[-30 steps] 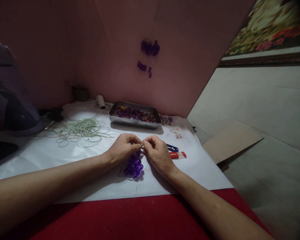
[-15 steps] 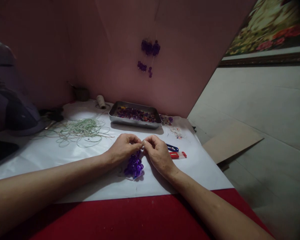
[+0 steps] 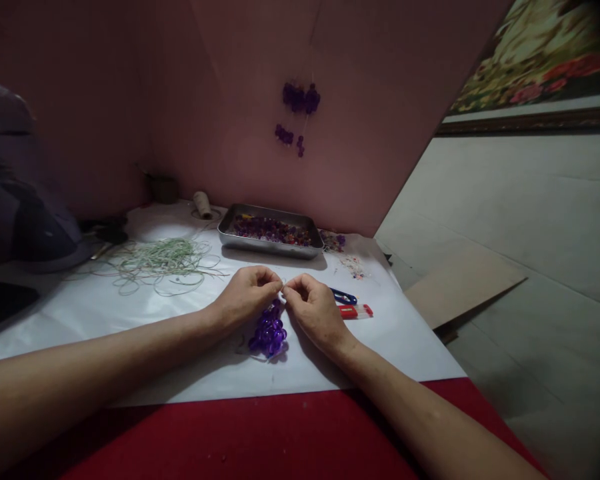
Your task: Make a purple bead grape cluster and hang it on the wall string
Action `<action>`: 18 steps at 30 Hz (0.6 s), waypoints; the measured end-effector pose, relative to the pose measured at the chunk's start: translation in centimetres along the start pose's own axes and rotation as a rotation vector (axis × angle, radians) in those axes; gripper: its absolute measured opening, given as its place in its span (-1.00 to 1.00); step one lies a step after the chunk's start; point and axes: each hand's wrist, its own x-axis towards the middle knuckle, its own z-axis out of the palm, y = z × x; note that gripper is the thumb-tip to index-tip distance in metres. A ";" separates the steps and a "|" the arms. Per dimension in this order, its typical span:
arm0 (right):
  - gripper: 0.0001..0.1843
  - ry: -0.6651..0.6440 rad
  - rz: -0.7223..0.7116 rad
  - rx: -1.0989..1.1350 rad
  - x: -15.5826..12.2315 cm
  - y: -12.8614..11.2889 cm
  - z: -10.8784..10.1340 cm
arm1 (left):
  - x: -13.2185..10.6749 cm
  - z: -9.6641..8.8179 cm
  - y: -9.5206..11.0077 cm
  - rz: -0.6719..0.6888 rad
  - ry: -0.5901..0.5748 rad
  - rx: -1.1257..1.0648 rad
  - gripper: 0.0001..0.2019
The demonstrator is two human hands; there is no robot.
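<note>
A cluster of purple beads point(image 3: 269, 331) lies on the white sheet point(image 3: 130, 313), reaching up between my two hands. My left hand point(image 3: 247, 297) is curled in a pinch at the top of the cluster. My right hand point(image 3: 314, 308) pinches right beside it, fingertips nearly touching the left ones. What sits between the fingertips looks like a thin thread, too fine to make out. Both forearms rest across the red tabletop point(image 3: 260, 433).
A metal tray point(image 3: 271, 231) of purple beads stands behind the hands. Loose pale cord point(image 3: 163, 260) lies at the left, a spool point(image 3: 201, 203) behind it. Blue snips point(image 3: 344, 295) and a red cutter point(image 3: 355, 311) lie right of my right hand. Purple bead strings point(image 3: 297, 110) hang on the wall.
My right hand's fingertips have shifted slightly toward the left hand. The bead cluster stays in place.
</note>
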 end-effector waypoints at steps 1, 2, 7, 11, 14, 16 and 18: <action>-0.86 -0.001 -0.001 -0.002 0.0 0.0 0.0 | 0.0 0.0 0.0 0.000 0.003 0.004 -0.91; -0.86 -0.001 -0.001 -0.004 0.0 0.0 0.0 | 0.1 0.0 -0.1 0.001 0.004 0.009 -0.91; -0.87 0.000 0.001 -0.002 0.1 0.0 -0.1 | 0.2 -0.1 -0.4 0.009 -0.007 0.032 -0.91; -0.83 -0.009 0.001 0.044 0.1 0.2 0.0 | 0.2 -0.1 -0.4 0.004 -0.017 0.008 -0.89; -0.84 -0.003 0.015 0.087 0.1 0.4 0.1 | 0.2 -0.1 -0.3 0.001 -0.020 -0.010 -0.87; -0.90 -0.002 0.017 0.099 0.1 0.5 0.1 | 0.1 -0.1 -0.3 0.004 -0.020 -0.019 -0.86; -0.94 -0.007 0.015 0.110 0.1 0.4 0.1 | 0.1 -0.1 -0.4 0.009 -0.018 -0.023 -0.86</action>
